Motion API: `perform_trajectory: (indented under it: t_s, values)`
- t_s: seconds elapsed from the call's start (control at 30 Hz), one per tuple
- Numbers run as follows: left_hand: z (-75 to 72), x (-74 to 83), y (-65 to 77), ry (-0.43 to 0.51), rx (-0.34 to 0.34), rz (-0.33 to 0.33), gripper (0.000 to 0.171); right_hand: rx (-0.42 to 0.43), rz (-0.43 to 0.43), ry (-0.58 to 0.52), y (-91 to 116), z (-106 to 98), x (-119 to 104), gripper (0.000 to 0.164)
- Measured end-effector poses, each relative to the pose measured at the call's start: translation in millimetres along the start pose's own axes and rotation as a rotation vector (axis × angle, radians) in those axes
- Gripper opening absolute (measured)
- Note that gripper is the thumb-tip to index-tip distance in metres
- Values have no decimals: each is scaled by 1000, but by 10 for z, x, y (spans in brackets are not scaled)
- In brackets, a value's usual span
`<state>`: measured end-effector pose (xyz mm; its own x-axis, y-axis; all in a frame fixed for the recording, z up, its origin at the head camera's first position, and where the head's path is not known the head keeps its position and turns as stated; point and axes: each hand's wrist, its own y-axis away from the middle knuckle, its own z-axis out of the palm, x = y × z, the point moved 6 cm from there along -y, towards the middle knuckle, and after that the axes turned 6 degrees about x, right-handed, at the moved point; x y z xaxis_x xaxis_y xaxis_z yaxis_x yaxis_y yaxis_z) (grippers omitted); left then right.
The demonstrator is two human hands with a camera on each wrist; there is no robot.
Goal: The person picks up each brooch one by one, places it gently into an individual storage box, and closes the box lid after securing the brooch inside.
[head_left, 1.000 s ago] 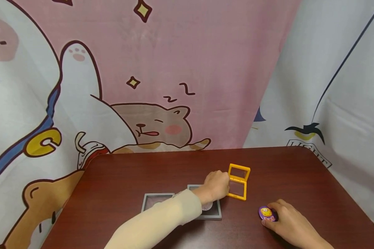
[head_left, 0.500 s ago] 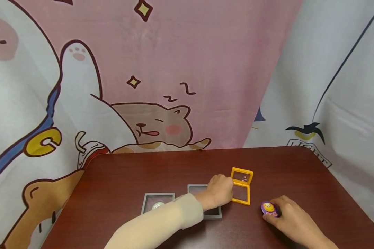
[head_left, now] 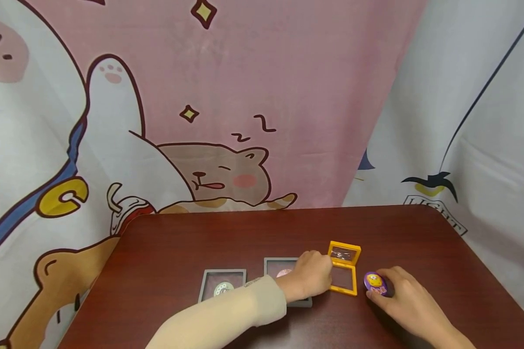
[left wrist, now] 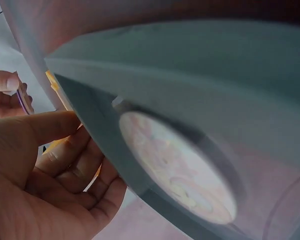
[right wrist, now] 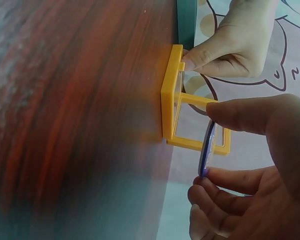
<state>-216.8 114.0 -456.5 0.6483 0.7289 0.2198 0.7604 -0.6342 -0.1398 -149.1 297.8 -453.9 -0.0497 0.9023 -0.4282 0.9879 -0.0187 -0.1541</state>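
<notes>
A yellow hinged display frame [head_left: 355, 281] with clear film windows stands opened out on the table, its lid tilted up at the back. My left hand [head_left: 310, 276] grips its left edge; in the right wrist view the thumb presses that yellow edge [right wrist: 169, 95]. Just to the right, my right hand [head_left: 408, 298] pinches a round purple badge [head_left: 375, 283] with a yellow character by its rim. Seen from the right wrist, the badge [right wrist: 206, 150] is held edge-on between thumb and fingers, in front of the frame. The left fingertips are partly hidden in the head view.
Two grey frames lie left of the yellow one. The left frame [head_left: 203, 286] holds a pale round badge [head_left: 223, 289]; the other frame [head_left: 284, 260], partly under my left arm, holds a pinkish disc [head_left: 284, 273]. A printed curtain [head_left: 310, 97] hangs behind the table [head_left: 179, 242].
My left hand has shifted the yellow frame rightward and toward me. The right hand has moved slightly away from me with the badge, bringing it closer to the frame.
</notes>
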Motion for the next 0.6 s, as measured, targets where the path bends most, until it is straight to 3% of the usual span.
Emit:
perform_trajectory:
  t_s: [0.23,0.6]
  values:
    - [-12,55,57,-38,20,17,42,49,-38,-13,1,-20,-85,60]
    - [14,165,144,-98,33,38,35,59,-66,-49,-30,13,-231,55]
